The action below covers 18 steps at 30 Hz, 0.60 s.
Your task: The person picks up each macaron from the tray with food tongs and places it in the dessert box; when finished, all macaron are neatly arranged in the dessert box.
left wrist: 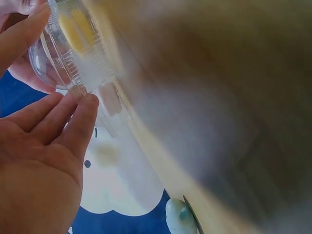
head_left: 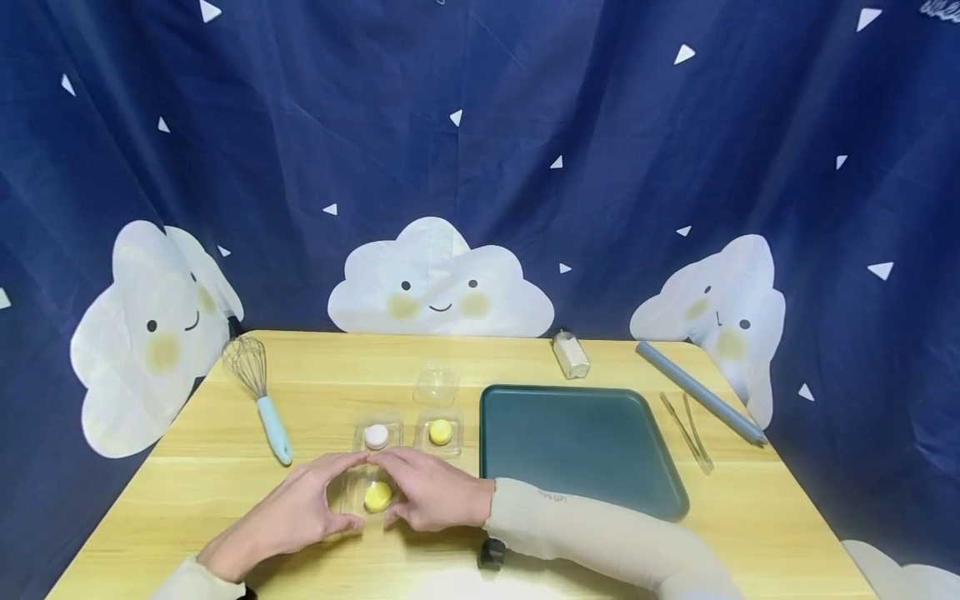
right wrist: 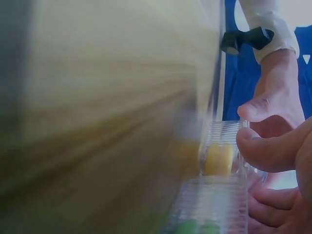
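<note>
A clear plastic macaron box (head_left: 349, 500) with a domed lid (left wrist: 43, 61) stands at the table's near side, a yellow macaron (head_left: 378, 497) inside. From the left, my left hand (head_left: 309, 502) holds its edges, thumb on the near side and fingers on the far side. My right hand (head_left: 435, 493) grips the same box from the right in the same way. Just behind are two more clear boxes, one with a pale pink macaron (head_left: 377, 437), the other with a yellow macaron (head_left: 441, 431). Both wrist views are partly blurred by the close tabletop.
Behind the boxes lies a clear plastic piece (head_left: 437, 387). A dark green tray (head_left: 570, 446) is at right, with tongs (head_left: 690, 433) and a grey rod (head_left: 701, 392) beyond it. A whisk (head_left: 273, 429) lies left; a small bottle (head_left: 572, 356) is at the back.
</note>
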Each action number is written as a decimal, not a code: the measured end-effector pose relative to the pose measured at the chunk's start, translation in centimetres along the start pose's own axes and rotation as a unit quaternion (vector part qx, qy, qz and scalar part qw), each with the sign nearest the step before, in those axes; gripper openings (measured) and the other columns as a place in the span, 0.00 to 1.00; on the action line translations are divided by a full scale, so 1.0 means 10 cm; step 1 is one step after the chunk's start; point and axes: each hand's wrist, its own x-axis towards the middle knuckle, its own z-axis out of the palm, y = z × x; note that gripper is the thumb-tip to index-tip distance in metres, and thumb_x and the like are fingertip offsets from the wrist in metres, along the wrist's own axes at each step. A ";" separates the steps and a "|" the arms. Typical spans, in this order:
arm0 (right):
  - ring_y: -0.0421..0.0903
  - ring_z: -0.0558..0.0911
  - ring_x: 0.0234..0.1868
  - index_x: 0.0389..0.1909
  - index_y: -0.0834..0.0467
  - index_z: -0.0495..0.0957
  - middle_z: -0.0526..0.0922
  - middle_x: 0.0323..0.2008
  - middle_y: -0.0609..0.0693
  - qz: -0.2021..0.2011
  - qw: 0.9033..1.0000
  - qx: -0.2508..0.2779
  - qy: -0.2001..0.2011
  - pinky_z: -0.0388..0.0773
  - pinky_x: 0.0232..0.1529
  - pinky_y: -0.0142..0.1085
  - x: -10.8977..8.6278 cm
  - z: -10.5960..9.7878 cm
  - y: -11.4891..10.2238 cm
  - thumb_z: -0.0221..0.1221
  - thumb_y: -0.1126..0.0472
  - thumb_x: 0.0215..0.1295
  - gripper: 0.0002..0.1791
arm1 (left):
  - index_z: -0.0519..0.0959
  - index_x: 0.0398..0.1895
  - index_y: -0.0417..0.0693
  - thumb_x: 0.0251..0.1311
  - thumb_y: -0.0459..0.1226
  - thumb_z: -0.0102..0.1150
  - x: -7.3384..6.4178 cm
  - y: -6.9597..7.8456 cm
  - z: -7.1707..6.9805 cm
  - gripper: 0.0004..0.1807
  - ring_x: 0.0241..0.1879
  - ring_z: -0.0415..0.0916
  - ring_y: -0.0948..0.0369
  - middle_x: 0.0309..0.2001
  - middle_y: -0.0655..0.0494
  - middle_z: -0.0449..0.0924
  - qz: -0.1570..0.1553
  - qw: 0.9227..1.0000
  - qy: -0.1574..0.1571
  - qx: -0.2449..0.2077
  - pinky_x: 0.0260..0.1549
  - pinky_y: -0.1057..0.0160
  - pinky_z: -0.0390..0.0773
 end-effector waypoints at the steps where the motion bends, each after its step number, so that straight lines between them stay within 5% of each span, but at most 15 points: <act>1: 0.43 0.72 0.72 0.76 0.58 0.59 0.71 0.71 0.51 0.007 1.000 0.010 -0.008 0.66 0.75 0.29 0.01 -0.01 0.00 0.68 0.48 0.63 0.45 | 0.74 0.68 0.46 0.43 0.49 0.81 0.01 0.00 0.00 0.46 0.62 0.79 0.48 0.63 0.50 0.81 -0.007 1.000 -0.002 -0.003 0.62 0.44 0.79; 7: 0.40 0.71 0.73 0.75 0.52 0.61 0.71 0.72 0.47 0.053 0.995 0.076 -0.028 0.68 0.74 0.30 0.06 -0.07 0.03 0.70 0.52 0.62 0.43 | 0.75 0.66 0.50 0.40 0.54 0.81 0.06 -0.02 -0.02 0.46 0.59 0.81 0.52 0.63 0.53 0.81 -0.055 0.998 -0.004 -0.028 0.58 0.47 0.82; 18: 0.42 0.70 0.73 0.73 0.51 0.65 0.72 0.71 0.45 0.076 0.994 0.068 -0.034 0.68 0.75 0.33 0.09 -0.05 0.01 0.72 0.53 0.60 0.41 | 0.77 0.65 0.51 0.41 0.51 0.82 0.06 0.00 0.03 0.43 0.62 0.79 0.49 0.62 0.52 0.81 -0.051 0.999 0.010 -0.013 0.60 0.45 0.80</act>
